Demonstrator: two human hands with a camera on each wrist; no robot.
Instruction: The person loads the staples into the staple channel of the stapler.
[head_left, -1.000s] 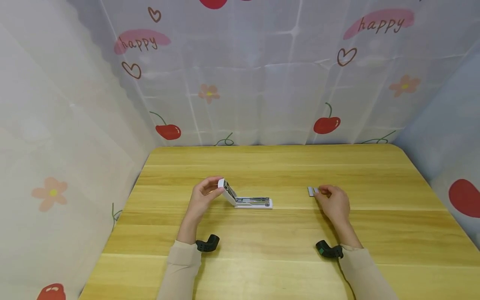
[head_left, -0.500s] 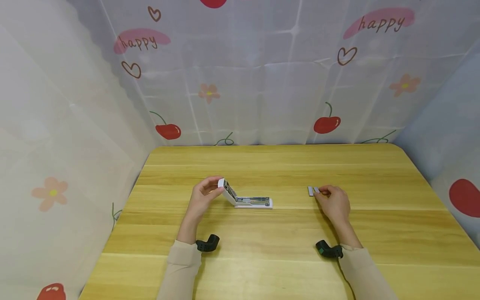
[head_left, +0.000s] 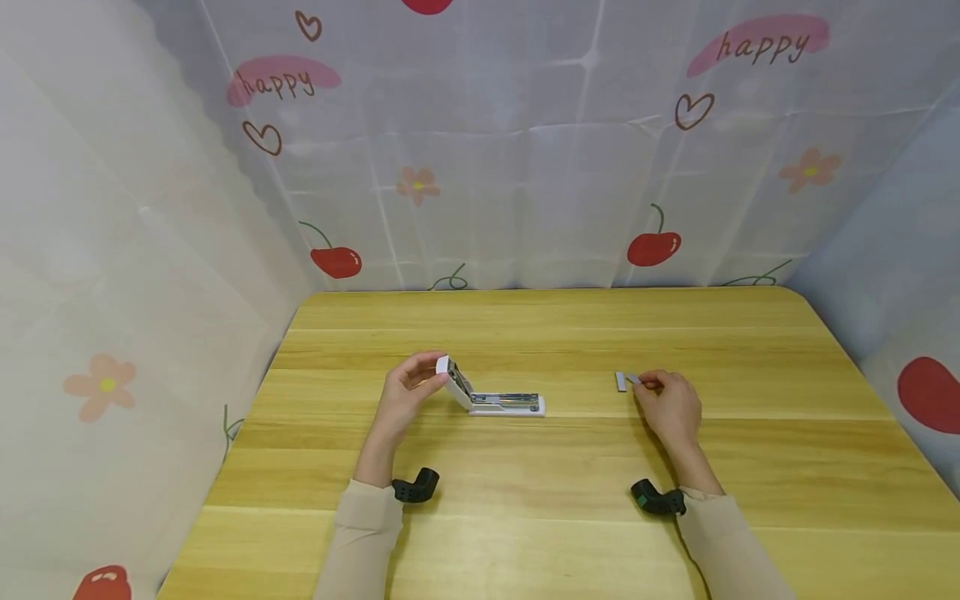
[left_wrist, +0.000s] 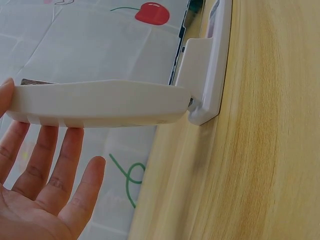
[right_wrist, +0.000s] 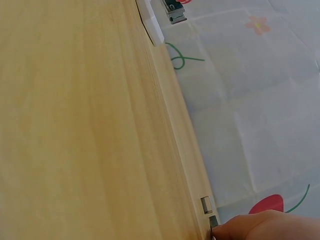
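A white stapler (head_left: 507, 411) lies on the table with its upper arm swung up and back, baring the metal magazine. My left hand (head_left: 402, 393) pinches the end of that raised arm, thumb on one side and fingers on the other; the left wrist view shows the stapler's arm (left_wrist: 100, 104) between them. To the right, a short grey staple strip (head_left: 620, 382) rests on the wood. Right beside it my right hand (head_left: 671, 407) pinches a second staple strip (head_left: 634, 379), tilted and mostly covered by the fingertips. The right wrist view has the loose strip (right_wrist: 206, 205) near the hand's fingers (right_wrist: 225, 230).
The wooden table (head_left: 525, 508) reaches back to a patterned curtain (head_left: 525, 192), with more curtain at both sides. A black wrist camera (head_left: 416, 487) sits on the left wrist and another camera (head_left: 657, 500) on the right.
The strip in my right hand has tilted and drawn slightly right, widening the gap from the loose strip. My left hand and the stapler have stayed still.
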